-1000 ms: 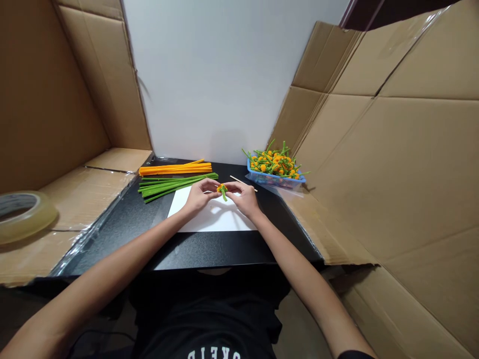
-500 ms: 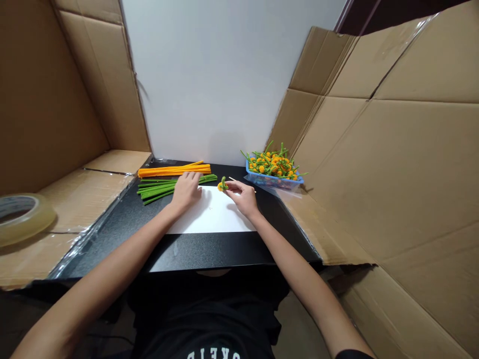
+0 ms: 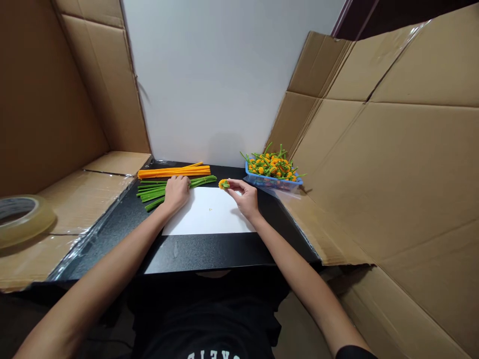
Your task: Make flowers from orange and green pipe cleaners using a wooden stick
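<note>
Your right hand [image 3: 245, 198] pinches the small orange pipe-cleaner flower [image 3: 223, 184] between thumb and forefinger, just over the far edge of the white paper [image 3: 202, 212]; keep that pinch light so the loops hold their shape; your left hand [image 3: 176, 193] lies palm-down on the green pipe cleaners [image 3: 151, 192]; whether it grips them, you cannot tell from here.

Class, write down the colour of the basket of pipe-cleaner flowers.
The basket is blue, best seen in the head view.

We look down on a black worktop [image 3: 209, 252], with a plain white wall [image 3: 220, 85] rising straight behind it. Cardboard sheets [image 3: 63, 89] lean in along the worktop's left side, and more cardboard [image 3: 389, 169] slants up on its right. Above that right-hand cardboard, a dark gap [image 3: 407, 12] shows. Below the worktop lies a pale floor [image 3: 299, 324]. The light is soft and even.
</note>
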A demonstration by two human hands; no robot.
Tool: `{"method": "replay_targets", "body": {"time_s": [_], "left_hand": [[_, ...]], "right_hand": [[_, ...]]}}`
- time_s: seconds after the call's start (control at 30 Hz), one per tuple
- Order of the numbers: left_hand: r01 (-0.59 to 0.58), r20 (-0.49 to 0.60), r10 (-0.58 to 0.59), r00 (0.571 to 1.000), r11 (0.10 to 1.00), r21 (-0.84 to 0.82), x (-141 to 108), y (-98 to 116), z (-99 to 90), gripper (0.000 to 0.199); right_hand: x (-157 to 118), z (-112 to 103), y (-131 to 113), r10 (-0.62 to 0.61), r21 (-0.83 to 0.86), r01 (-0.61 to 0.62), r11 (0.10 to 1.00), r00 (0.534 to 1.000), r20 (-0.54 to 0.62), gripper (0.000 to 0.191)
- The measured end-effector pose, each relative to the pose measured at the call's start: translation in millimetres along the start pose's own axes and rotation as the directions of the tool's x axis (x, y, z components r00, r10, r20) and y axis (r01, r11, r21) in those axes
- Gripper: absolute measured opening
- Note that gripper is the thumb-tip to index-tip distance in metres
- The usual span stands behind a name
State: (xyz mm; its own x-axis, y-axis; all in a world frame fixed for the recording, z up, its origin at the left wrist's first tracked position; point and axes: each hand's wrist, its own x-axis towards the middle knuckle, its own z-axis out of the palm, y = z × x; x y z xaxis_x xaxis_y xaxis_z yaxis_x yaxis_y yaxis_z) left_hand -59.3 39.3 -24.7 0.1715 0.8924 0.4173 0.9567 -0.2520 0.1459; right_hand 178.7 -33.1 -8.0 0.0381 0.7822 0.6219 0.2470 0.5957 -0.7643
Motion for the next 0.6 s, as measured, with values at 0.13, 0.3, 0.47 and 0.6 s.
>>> {"method": "replay_targets", "body": {"time_s": [0.13,0.3,0.47,0.6], "left_hand": [[0.014,-0.068,-0.015,0.998,1.000,-0.013,-3,1,-5.8,0.028],[0.042,-0.046,-0.045,0.998,0.997,-0.067,-6,0,-7.2,0.027],[-0.006,0.072,0.009,0.997,0.999,-0.037,-6,-3,-0.6,0.026],[-0.029,0.038,0.030,0.999,0.999,-0.017,-6,-4,1.6,0.025]], "right_hand": [[20,-12,2,0.004,-0.025,-0.006,1.000,0.996,-0.086,0.034],[96,-69,-6,-0.117,-0.327,0.029,0.945,0.961,-0.252,0.037],[163,-135,-7,-0.081,-0.734,-0.175,0.656,0.951,-0.299,0.027],[175,-161,6,0.183,-0.850,-0.419,0.319,0.907,-0.379,0.027]]}}
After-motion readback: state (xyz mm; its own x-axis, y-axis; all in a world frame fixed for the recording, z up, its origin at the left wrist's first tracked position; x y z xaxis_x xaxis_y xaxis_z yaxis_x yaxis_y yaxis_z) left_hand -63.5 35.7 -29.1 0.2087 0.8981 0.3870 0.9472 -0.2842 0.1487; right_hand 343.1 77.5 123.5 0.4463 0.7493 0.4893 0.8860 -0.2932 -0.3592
